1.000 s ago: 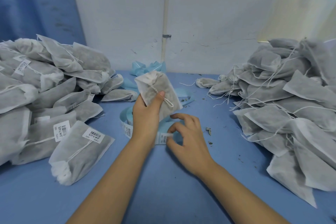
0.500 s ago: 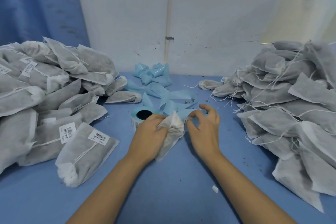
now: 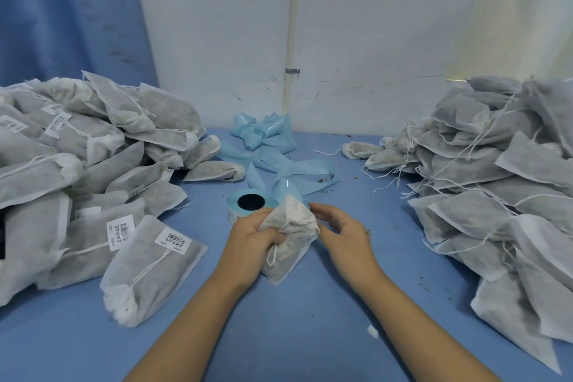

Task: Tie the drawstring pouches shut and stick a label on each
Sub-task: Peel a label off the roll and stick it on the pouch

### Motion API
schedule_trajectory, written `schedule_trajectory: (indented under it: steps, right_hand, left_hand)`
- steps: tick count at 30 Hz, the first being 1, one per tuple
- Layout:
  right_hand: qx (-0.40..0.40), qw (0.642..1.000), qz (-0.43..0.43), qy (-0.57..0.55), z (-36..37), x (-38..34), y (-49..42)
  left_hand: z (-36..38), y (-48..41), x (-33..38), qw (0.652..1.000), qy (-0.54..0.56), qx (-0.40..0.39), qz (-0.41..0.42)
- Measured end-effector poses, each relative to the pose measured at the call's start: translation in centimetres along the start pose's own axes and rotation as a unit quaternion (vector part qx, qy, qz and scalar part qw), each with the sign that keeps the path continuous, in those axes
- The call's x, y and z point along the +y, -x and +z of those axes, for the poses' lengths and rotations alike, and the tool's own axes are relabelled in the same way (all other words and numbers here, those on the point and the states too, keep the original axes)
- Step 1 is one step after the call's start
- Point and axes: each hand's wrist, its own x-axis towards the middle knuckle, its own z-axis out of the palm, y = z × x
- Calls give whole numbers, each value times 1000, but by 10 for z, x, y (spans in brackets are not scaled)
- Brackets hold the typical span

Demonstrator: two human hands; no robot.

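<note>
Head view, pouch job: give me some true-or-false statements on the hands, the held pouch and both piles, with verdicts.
1. The left-hand grip holds a pouch. True.
2. The right-hand grip holds the label roll. False: the roll stands on the table behind the hands.
3. Pouches in the left pile carry barcode labels. True.
4. Labels show on the right pile. False: none visible, strings loose.
</note>
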Motion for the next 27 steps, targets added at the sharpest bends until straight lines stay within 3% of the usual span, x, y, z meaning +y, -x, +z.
schedule_trajectory:
  steps: [12, 20, 27]
  right_hand:
    - [62, 987, 39, -141, -4, -4, -2]
    - [230, 953, 31, -195, -10, -3, -3]
    - [168, 952, 27, -254, 0, -14, 3]
  left_hand:
    - [1, 0, -2, 999, 17, 36, -4]
    - [-1, -4, -8, 997, 18, 75, -23]
    - [-3, -3, -7, 997, 13, 81, 6]
